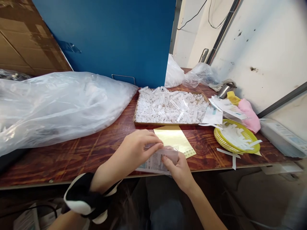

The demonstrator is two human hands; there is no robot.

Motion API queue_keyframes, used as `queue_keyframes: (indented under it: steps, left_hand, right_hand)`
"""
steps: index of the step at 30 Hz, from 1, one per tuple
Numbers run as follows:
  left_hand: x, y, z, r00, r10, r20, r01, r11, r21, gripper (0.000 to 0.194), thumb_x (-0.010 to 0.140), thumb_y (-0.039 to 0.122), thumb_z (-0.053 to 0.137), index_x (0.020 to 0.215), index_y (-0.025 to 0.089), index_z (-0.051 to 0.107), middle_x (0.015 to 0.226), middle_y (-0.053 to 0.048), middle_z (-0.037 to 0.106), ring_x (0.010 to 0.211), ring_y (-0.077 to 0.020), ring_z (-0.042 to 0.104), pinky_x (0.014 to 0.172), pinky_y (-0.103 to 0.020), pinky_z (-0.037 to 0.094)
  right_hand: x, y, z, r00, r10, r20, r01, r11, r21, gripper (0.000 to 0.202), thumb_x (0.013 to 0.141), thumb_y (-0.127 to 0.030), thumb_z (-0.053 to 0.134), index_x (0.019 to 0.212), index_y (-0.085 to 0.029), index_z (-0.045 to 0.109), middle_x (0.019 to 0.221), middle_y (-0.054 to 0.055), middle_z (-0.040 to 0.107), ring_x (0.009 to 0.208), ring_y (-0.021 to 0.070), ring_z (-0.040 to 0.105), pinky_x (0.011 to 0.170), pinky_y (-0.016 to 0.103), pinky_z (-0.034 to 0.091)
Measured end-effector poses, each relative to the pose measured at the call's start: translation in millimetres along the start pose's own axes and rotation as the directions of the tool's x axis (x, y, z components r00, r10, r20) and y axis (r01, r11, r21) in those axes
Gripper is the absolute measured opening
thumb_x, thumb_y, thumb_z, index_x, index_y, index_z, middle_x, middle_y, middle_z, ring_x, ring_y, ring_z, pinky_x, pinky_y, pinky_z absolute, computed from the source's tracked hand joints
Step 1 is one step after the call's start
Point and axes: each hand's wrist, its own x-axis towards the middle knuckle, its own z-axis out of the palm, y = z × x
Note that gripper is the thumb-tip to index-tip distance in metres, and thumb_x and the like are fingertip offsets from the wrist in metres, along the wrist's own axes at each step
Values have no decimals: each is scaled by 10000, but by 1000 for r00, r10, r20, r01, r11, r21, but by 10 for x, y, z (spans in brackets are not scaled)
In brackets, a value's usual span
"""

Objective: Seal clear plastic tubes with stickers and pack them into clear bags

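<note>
A clear plastic packet point(153, 161) with a printed sheet showing through it is held low over the table's front edge. My right hand point(181, 171) grips its right end, the thumb pressed flat on the front. My left hand point(134, 147), with a black and white band round the wrist, reaches across from the left. Its thumb and fingertips come together at the packet's upper edge, and its other fingers are curled. Just behind the packet lies a yellow sheet point(176, 137) with small greenish marks along its lower right edge.
A shallow cardboard tray point(153, 123) heaped with small clear plastic pieces stands behind. A yellow basket point(223, 143) holds white strips at the right, beside papers point(226, 107) and a pink cloth point(249, 115). A large plastic bag point(67, 105) covers the left; a blue panel point(110, 38) rises behind.
</note>
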Motion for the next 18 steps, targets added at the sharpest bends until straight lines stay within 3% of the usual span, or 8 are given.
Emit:
queue_keyframes:
  steps: [2,5,11,18]
  left_hand:
    - [38,-10,62,996,-51,68,56,996,-70,167,841,276,568,764,211,701,791,-18,705,756,-168,628,692,-244,466]
    - [-17,17,127,994,-103,18,104,991,-79,165,838,259,560,733,196,670,752,-18,682,713,-158,615,622,-225,445]
    - [-142,45,236,985,-134,-112,131,991,-37,170,839,230,540,707,201,642,777,-18,682,739,-164,611,653,-244,444]
    - [-201,46,378,980,-119,-161,110,992,-62,186,872,228,517,729,201,632,789,-11,677,769,-158,601,688,-250,432]
  right_hand:
    - [-3,8,12,1000,6,-11,-6,1000,-17,253,826,-332,563,998,-184,674,899,43,663,859,198,608,756,270,481]
    - [-7,19,31,999,36,-32,-36,999,-20,324,845,-438,535,943,-165,679,803,37,638,759,178,582,669,252,469]
    - [-37,79,69,991,110,-75,-111,994,-4,392,852,-506,505,864,-154,678,767,37,622,718,167,552,652,256,458]
    - [-36,144,31,982,174,-77,-171,984,46,340,807,-480,571,821,-158,680,739,29,608,679,155,536,629,250,457]
